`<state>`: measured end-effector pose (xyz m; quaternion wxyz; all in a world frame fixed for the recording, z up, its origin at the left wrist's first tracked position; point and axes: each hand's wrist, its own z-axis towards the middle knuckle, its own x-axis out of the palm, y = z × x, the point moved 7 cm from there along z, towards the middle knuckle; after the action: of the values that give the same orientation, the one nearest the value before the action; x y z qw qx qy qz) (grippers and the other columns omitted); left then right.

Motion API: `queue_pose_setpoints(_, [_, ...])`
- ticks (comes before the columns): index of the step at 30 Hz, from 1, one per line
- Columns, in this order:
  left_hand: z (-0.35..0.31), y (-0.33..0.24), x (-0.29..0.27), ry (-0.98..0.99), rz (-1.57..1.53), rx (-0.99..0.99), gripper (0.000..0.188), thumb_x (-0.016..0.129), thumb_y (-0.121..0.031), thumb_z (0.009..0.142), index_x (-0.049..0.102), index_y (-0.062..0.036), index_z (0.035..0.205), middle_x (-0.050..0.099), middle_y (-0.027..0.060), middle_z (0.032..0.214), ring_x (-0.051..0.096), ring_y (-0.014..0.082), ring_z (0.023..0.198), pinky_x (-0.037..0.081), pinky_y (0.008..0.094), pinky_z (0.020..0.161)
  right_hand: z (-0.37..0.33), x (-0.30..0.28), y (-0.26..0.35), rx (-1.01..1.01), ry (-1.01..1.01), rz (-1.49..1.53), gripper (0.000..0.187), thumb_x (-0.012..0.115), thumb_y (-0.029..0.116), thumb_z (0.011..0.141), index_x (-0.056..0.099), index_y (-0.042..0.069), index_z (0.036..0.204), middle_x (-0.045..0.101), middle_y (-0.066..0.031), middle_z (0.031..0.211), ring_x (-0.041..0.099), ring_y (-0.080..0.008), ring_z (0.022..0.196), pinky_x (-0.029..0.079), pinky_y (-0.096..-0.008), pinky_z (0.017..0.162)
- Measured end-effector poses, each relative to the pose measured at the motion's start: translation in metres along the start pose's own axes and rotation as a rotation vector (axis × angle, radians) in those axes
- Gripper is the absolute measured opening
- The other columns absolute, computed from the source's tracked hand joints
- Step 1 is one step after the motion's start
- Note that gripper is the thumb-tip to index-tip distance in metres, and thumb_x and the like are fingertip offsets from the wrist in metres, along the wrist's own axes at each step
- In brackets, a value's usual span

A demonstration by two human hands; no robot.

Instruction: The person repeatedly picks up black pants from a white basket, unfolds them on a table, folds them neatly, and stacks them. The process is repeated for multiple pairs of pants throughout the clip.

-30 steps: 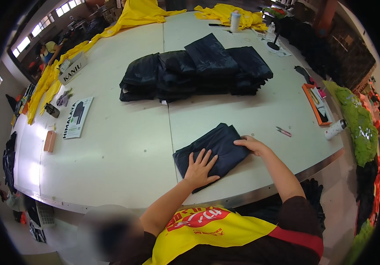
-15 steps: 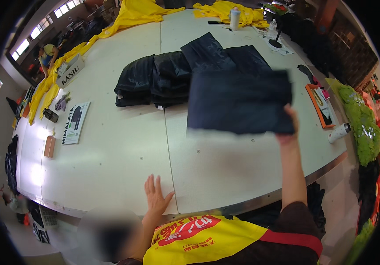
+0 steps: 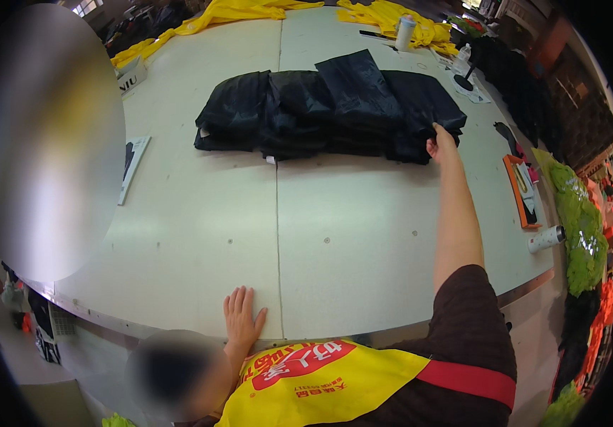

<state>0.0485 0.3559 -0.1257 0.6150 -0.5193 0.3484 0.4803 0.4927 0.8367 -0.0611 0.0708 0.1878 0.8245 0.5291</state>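
A row of folded black cloth pieces (image 3: 299, 99), glossy and piled in several stacks, lies across the far middle of the table. My right hand (image 3: 440, 144) is at the near right corner of the rightmost folded black cloth (image 3: 420, 103), its fingers closed on that edge with the thumb side underneath. One folded piece (image 3: 360, 85) lies tilted over the stacks and sticks out beyond the far side. Close to the table's front edge, my left hand (image 3: 242, 317) rests flat with its fingers stretched out, holding nothing.
The pale table (image 3: 349, 285) has a seam down its middle. Yellow cloth (image 3: 228, 14) lies along the far edge, near a white bottle (image 3: 404, 32). At right are an orange tray (image 3: 520, 192) with tools and a white tumbler (image 3: 547, 239). A blurred patch hides the left side.
The folded black cloth that my right hand held in the air now lies on the right end of the row. My right hand has moved farther away with it. My left hand stays flat.
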Motion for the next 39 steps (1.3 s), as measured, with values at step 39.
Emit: queue_pose_setpoints(39, [-0.939,0.244,0.297,-1.239,-0.423,-2.681,0.095,0.074,-0.039,0.068,0.026,0.0113,0.132,0.039,0.0277,0.132,0.039,0.0375,0.123,0.031,0.0364,0.103,-0.632,-0.008,-0.690,0.465,1.254,-1.706,0.015,0.055,0.021,0.089,0.059,0.007,0.094,0.059,-0.0002,0.072,0.055,-0.0070,0.058,0.044,-0.0193,0.053])
